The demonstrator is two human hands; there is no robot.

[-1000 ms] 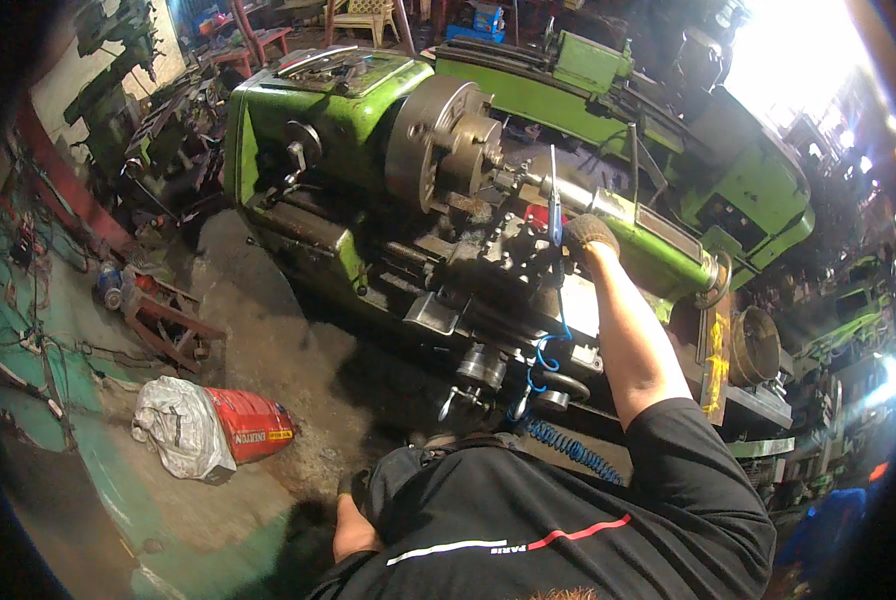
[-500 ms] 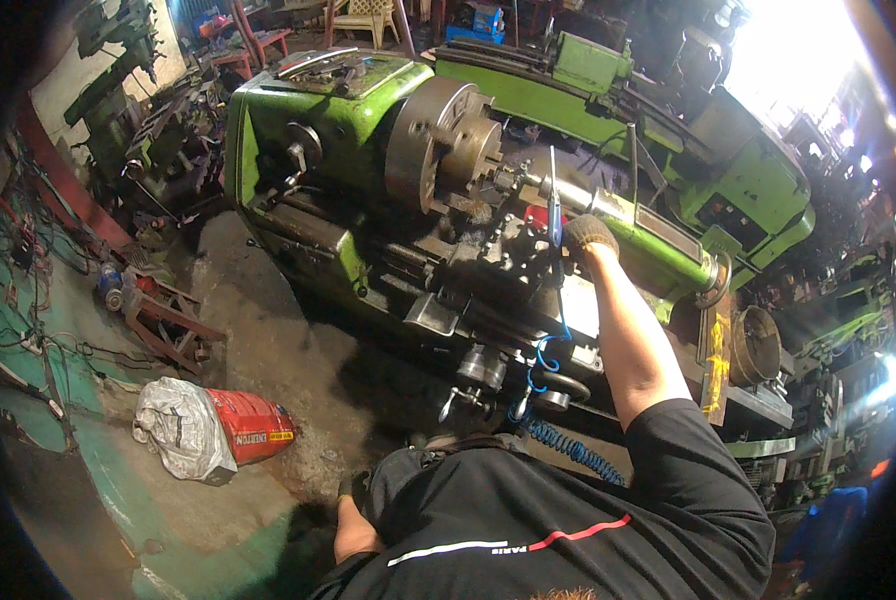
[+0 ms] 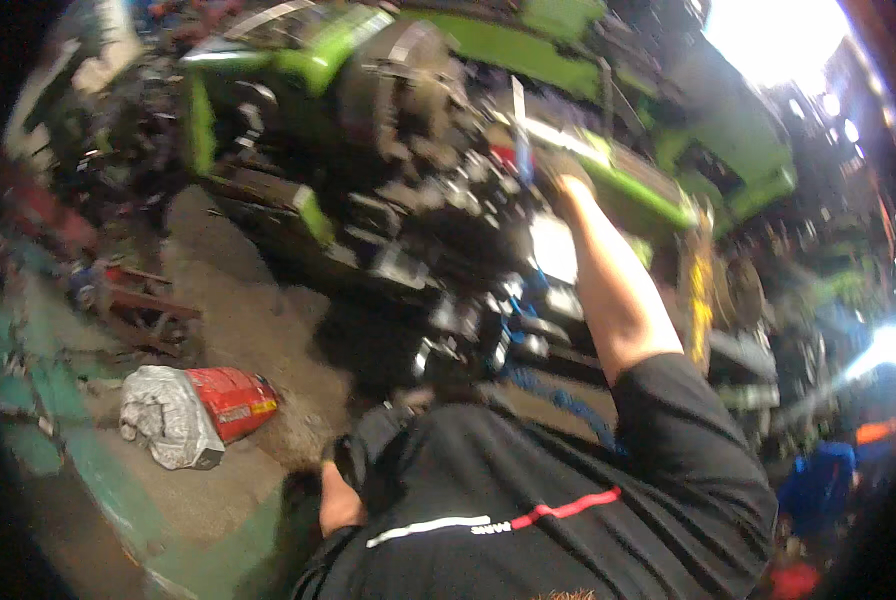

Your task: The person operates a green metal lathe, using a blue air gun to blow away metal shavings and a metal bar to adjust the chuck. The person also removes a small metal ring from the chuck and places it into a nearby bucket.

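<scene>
My right hand [image 3: 568, 178], in a dark glove, reaches over the lathe carriage with its fingers closed around an air blow gun [image 3: 524, 155]. The gun has a blue body and a long thin nozzle pointing away from me. A blue coiled hose [image 3: 573, 403] trails from it past the handwheels. To the gun's left are the tool post area and the large round chuck [image 3: 393, 95] of the green lathe [image 3: 313, 65]. My left hand [image 3: 332, 452] hangs low beside my body; its fingers are mostly hidden. Motion blurs the lathe.
A red-and-white sack [image 3: 233, 402] lies on the floor at the left, near a reddish metal stand [image 3: 148, 305]. A second green machine [image 3: 738, 170] stands behind. A yellow-marked bar [image 3: 701, 300] is right of my forearm. Bright light glares at the upper right.
The whole view has shifted, so the lathe sits higher and further left, and is now blurred. My right hand stays on the air blow gun over the carriage.
</scene>
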